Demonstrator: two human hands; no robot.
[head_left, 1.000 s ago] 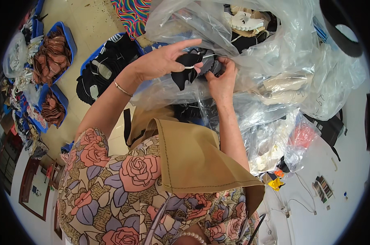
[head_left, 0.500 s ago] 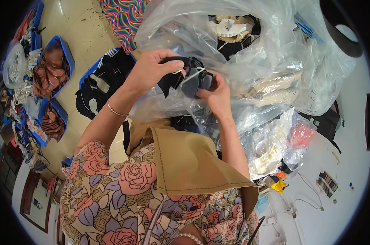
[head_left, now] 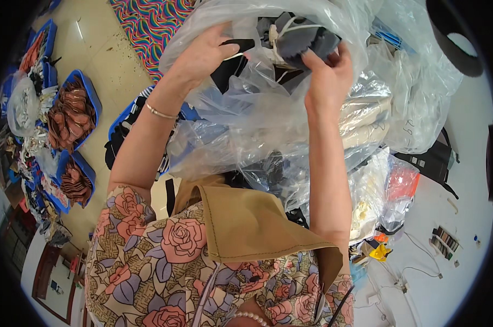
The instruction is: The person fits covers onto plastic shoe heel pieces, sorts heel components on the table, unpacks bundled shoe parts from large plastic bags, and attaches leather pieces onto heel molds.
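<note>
My left hand (head_left: 203,57) is at the left side of the mouth of a large clear plastic bag (head_left: 290,122). Its thumb and fingers are closed on a black fabric piece (head_left: 228,71). Over the bag's opening, my right hand (head_left: 331,76) grips a bundle of dark grey fabric pieces (head_left: 306,44). A white strip (head_left: 306,26) lies across that bundle. Below it, the bag's other contents show only in part, some dark and some pale.
On the left, blue bins hold stacked brown pieces (head_left: 71,117). Another blue bin with black pieces (head_left: 129,122) stands beside my left forearm. A multicoloured patterned cloth (head_left: 148,32) lies at the far left of the bag. More plastic-wrapped goods (head_left: 366,212) sit right of my right forearm.
My hands have moved apart and farther away. The grey bundle has gone up and right with my right hand, over the bag's opening, while the black piece stays in my left.
</note>
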